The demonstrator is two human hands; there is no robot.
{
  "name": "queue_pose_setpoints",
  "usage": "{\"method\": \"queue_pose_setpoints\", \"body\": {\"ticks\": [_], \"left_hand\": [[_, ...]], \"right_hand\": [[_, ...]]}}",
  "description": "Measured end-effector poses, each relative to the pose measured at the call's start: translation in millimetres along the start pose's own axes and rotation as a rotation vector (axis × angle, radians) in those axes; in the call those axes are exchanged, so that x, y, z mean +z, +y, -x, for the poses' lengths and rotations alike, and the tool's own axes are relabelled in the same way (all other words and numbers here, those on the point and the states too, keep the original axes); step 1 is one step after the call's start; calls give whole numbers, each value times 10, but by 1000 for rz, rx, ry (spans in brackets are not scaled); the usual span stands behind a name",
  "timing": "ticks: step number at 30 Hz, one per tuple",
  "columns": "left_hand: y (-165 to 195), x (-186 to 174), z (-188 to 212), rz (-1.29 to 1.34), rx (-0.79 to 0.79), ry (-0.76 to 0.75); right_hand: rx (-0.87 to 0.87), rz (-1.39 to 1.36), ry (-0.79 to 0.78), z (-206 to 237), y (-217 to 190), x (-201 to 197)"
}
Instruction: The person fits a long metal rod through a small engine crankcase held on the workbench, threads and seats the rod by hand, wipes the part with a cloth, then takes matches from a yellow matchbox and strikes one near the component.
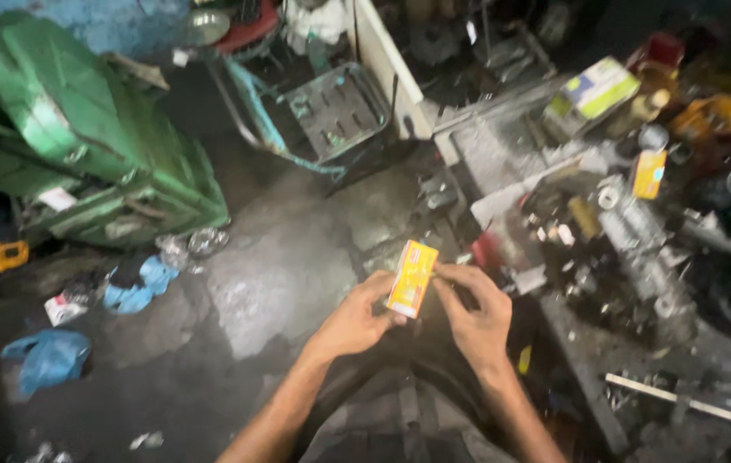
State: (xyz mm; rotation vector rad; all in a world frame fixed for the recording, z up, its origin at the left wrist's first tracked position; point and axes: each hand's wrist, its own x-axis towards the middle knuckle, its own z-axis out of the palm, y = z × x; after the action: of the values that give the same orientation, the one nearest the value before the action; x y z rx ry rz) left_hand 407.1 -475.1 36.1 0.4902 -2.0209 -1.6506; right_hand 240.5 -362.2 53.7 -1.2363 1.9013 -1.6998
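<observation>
orange and yellow, a small cardboard box sits upright between both hands, low in the middle of the view above a dark, stained floor. the left hand closes its fingers on the box's lower left edge, thumb at the bottom corner. the right hand pinches the right edge, fingertips curled at what may be the top flap, though the dim light blurs it. a cluttered workbench of metal parts lies just to the right, a green metal body well off to the left, and a blue plastic bag on the floor.
</observation>
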Motion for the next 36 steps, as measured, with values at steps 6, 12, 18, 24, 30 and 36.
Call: {"method": "queue_pose_setpoints", "body": {"ticks": [6,12,18,24,30,36], "left_hand": [[220,-67,-687,-47,130,-87],[322,-123,-1274,14,159,-212],[238,-276,-1868,55,218,-376],[154,-485,-2395,72,302,-549],[9,-629,-2734,129,323,-692],[-107,-759,-3013,176,350,-839]], "right_hand": [[-144,133,148,-419,-34,-252],[-111,84,312,-665,-92,-341],[-97,214,488,-916,-94,-195],[-69,417,691,-1182,-92,8],[54,434,782,-1301,-39,233],[80,572,817,-1409,-72,450]]}}
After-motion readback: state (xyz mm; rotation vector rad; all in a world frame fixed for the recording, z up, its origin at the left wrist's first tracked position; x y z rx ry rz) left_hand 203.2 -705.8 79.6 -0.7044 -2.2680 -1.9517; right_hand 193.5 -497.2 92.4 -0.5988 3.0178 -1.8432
